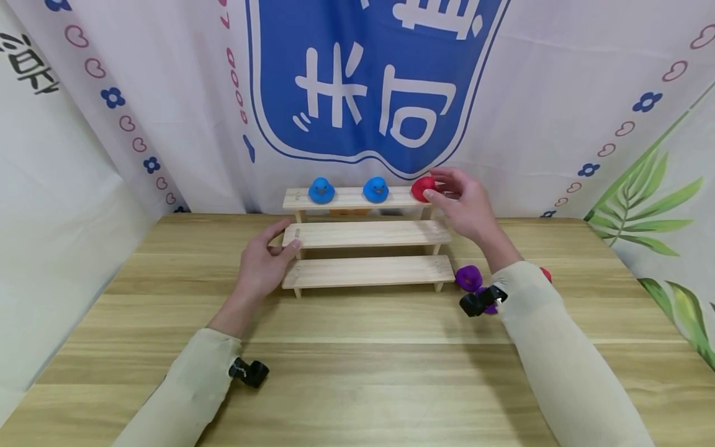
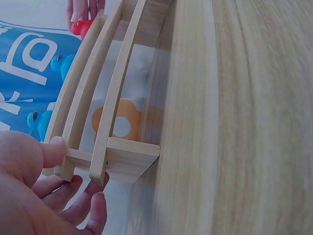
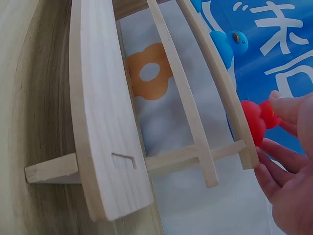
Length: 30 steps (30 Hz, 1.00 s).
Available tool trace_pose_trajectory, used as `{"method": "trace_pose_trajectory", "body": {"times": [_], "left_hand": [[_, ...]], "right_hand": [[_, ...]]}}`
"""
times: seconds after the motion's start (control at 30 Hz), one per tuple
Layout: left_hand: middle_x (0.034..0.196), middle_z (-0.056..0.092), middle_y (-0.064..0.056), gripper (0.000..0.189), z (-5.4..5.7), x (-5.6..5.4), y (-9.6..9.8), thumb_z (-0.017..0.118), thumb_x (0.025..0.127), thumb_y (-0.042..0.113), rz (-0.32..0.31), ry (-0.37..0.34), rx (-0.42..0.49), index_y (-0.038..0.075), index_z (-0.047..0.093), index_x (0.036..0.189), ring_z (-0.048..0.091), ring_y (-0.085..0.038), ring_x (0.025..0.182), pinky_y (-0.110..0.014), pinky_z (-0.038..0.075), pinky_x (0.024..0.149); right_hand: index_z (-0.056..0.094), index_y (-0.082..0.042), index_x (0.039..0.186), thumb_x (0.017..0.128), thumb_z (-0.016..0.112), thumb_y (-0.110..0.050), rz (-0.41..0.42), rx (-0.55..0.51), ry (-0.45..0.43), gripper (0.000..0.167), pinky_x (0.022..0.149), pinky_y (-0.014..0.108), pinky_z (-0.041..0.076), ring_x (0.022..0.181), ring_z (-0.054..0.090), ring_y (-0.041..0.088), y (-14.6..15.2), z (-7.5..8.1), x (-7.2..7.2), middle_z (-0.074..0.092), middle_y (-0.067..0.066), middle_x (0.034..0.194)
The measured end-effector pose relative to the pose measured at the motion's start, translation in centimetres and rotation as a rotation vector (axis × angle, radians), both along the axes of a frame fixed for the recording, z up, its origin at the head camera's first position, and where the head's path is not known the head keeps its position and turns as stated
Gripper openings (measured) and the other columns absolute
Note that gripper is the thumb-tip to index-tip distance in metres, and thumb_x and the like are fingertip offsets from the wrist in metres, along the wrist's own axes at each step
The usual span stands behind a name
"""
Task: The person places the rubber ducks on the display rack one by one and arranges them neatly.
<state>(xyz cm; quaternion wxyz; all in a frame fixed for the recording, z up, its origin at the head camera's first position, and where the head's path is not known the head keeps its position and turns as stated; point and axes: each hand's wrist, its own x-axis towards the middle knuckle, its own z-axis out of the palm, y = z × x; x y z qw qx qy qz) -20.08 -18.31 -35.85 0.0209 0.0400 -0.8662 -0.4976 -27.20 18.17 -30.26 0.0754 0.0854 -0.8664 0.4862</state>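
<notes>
A three-tier wooden display stand (image 1: 365,234) stands at the back of the table. My left hand (image 1: 261,259) grips the left end of its middle shelf; in the left wrist view the thumb lies on one side and the fingers curl round the other. At the right end of the top shelf, my right hand (image 1: 468,203) pinches a red rubber duck (image 3: 253,122) between thumb and fingers. Two blue rubber ducks, one on the left (image 1: 321,191) and one near the middle (image 1: 376,190), sit on that same shelf.
Right of the stand, a purple duck (image 1: 468,278) lies on the wooden table (image 1: 357,372). Another purple thing (image 1: 491,308) is partly hidden by the wrist camera (image 1: 476,303). Something red (image 1: 546,274) peeks out beyond the right sleeve. A printed curtain (image 1: 195,124) hangs behind the stand.
</notes>
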Motion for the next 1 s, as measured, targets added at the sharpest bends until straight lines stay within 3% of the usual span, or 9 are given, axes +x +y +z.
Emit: {"method": "trace_pose_trajectory", "body": {"times": [0.23,0.63,1.0], "left_hand": [[0.171,0.042,-0.003,0.06,-0.1,0.0,-0.1,0.064,0.108,0.036,-0.003,-0.002,0.003,0.029,0.043,0.164,0.064,-0.026,0.115,-0.026,0.054,0.074],[0.171,0.042,-0.003,0.06,-0.1,-0.1,-0.1,0.063,0.108,0.035,0.0,-0.003,0.006,0.027,0.043,0.164,0.063,-0.025,0.113,-0.026,0.053,0.073],[0.171,0.041,-0.003,0.06,-0.1,-0.1,0.1,0.063,0.108,0.036,-0.006,-0.004,0.015,0.028,0.043,0.164,0.064,-0.028,0.119,-0.025,0.054,0.075]], "right_hand": [[0.056,-0.009,0.15,0.102,0.073,-0.024,0.014,-0.048,0.013,0.053,0.12,0.048,0.046,0.138,0.058,0.03,1.0,0.2,1.0,0.061,0.013,0.151],[0.057,-0.014,0.148,0.101,0.075,-0.031,-0.016,-0.021,0.017,0.053,0.116,0.045,0.048,0.133,0.061,0.027,3.0,0.0,2.6,0.064,0.011,0.147],[0.056,-0.013,0.148,0.103,0.072,-0.036,-0.021,0.037,-0.009,0.054,0.1,0.017,0.049,0.127,0.063,0.023,5.2,-1.2,4.6,0.065,0.009,0.144]]}}
